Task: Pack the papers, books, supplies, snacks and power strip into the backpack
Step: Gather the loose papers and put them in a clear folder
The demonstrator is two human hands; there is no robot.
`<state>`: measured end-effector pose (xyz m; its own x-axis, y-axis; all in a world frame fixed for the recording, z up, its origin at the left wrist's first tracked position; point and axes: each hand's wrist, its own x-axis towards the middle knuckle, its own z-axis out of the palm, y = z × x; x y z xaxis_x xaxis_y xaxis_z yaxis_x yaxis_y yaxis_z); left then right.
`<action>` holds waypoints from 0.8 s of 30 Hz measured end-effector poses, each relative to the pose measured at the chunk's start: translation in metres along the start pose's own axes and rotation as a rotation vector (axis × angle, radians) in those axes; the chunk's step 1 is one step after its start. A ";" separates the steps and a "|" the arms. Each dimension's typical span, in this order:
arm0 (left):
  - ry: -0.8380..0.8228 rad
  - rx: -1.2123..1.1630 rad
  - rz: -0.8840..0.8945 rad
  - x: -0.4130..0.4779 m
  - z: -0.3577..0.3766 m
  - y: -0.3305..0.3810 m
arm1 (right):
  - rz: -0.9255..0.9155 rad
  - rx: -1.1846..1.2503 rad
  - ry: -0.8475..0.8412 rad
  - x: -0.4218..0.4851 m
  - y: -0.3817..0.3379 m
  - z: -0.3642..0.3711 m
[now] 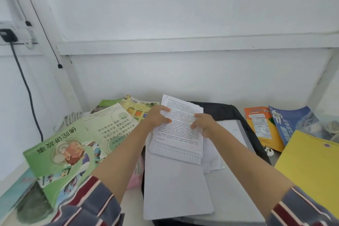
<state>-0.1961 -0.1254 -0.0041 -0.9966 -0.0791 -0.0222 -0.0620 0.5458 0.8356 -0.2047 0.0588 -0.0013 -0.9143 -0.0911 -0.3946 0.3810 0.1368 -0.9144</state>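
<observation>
We hold the printed papers (180,130) just above the black backpack (222,111), our left hand (158,118) and right hand (204,124) each pinching one side edge between thumb and fingers. Its opening is hidden under white sheets (174,189), it seems, so we should square the papers and slide them in flat, that no corner folds.

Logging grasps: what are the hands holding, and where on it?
The printed papers: left hand grips their left edge, right hand their right edge.
</observation>
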 end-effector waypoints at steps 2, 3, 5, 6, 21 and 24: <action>0.007 0.004 0.000 0.000 -0.002 0.003 | 0.007 -0.005 0.005 0.001 -0.005 0.000; 0.014 -0.006 -0.002 0.000 -0.002 0.006 | 0.012 0.030 0.010 0.002 -0.006 0.000; 0.031 -0.043 -0.006 -0.002 -0.005 0.012 | 0.010 0.139 0.007 0.004 -0.008 0.001; 0.042 -0.066 -0.005 -0.003 -0.007 0.016 | -0.003 0.196 -0.002 0.004 -0.008 0.001; -0.060 -0.635 0.005 -0.082 -0.039 0.056 | -0.316 0.198 -0.270 -0.058 -0.038 -0.017; -0.063 -0.550 -0.040 -0.103 -0.034 0.049 | -0.280 0.166 -0.276 -0.073 -0.022 -0.012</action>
<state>-0.0944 -0.1190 0.0578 -0.9964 -0.0315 -0.0781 -0.0790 0.0262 0.9965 -0.1477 0.0739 0.0488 -0.9232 -0.3661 -0.1174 0.1606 -0.0897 -0.9829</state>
